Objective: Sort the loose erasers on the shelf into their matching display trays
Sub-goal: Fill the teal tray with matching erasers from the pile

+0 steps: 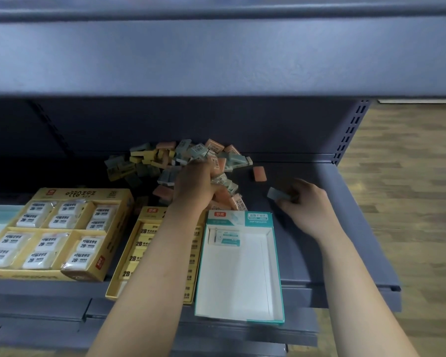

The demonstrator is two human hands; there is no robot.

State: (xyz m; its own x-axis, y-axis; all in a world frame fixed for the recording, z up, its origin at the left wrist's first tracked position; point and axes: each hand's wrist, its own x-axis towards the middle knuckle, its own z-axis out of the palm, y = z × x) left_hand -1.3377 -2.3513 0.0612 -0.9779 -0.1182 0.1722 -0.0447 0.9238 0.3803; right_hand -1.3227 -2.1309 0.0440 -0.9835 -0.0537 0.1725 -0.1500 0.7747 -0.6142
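Note:
A heap of loose erasers [165, 161] in orange, yellow and grey-green lies at the back of the grey shelf [319, 253]. My left hand [195, 185] reaches into the heap's near side, fingers curled among orange erasers; what it grips is hidden. To the right, my right hand [303, 202] holds a grey eraser [277, 195] just above the shelf. In front stands a white-and-teal display tray [237, 287] holding one boxed eraser [224, 237]. A yellow tray [137, 256] of 2B erasers sits under my left forearm.
A larger yellow tray [62, 228] of wrapped white erasers stands at the left. One orange eraser [259, 173] lies alone right of the heap. An upper shelf overhangs the pile. Wooden floor shows to the right of the shelf end.

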